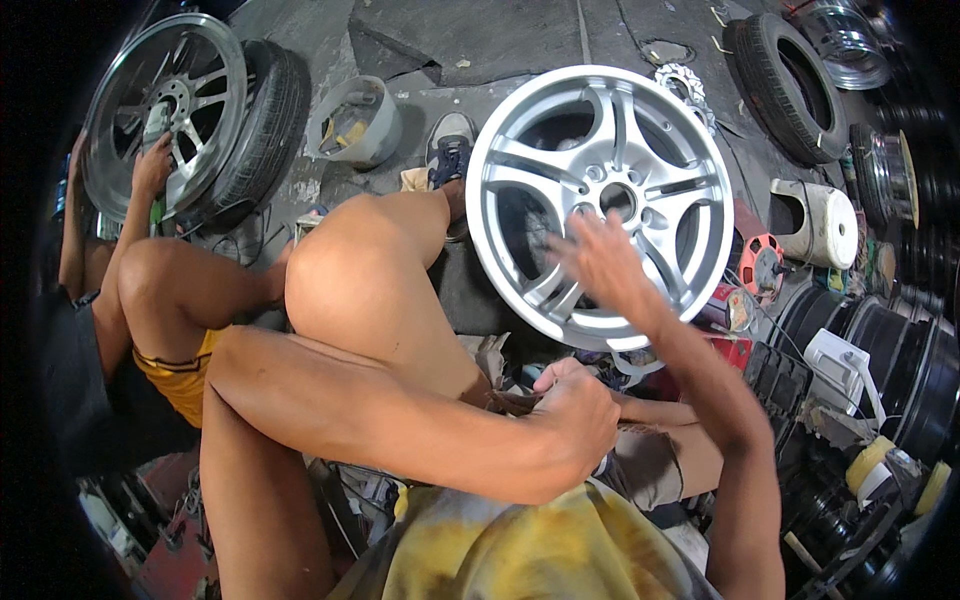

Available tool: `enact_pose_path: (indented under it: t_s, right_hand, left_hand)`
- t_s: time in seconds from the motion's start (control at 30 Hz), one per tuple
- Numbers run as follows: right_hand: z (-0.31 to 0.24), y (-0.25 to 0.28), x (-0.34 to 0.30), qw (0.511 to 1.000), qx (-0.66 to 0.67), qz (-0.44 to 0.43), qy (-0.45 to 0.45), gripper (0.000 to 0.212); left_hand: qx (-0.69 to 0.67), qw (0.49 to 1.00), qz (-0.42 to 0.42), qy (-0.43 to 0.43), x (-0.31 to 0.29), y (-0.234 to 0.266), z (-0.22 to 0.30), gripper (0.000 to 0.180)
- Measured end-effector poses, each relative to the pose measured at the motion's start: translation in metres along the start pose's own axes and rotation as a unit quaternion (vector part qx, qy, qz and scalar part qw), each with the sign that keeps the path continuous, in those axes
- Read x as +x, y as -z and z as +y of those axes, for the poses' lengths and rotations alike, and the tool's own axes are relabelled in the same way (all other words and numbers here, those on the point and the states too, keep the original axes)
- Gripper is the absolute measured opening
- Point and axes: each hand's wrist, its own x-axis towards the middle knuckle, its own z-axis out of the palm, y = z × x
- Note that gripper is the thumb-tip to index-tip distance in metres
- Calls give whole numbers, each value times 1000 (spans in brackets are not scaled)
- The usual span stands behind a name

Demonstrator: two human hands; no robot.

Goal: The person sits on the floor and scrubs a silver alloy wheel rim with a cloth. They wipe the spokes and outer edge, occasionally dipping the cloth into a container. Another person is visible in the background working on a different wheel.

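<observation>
A silver alloy wheel rim (494, 230) with split spokes stands tilted in front of me, beyond my bent knee. Over its hub and lower spokes is my right hand (606, 262), blurred by motion, its fingers apart and nothing visible in them. My left hand (578, 408) is closed in front of my lap, below the rim and apart from it. What its curled fingers hold, if anything, is hidden; brownish scraps show beside it.
On the left, a co-worker's hand (153, 165) is on another wheel rim (236, 90), beside a tire (283, 125). A bucket (380, 125) holds yellow pieces. To the right are another tire (770, 90), a white container (825, 225), a red reel (762, 262) and stacked dark rims (925, 390).
</observation>
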Motion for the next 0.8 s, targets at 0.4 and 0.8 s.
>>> enact_pose_path:
  t_s: [0.4,0.8]
  right_hand:
    - [-59,-24,-11,996,59,32,-55,24]
    - [-16,-4,-4,996,17,62,-60,28]
  left_hand:
    - [-5,995,-64,78,3,-12,-15,9]
    - [-64,983,-127,113,28,-23,-12,44]
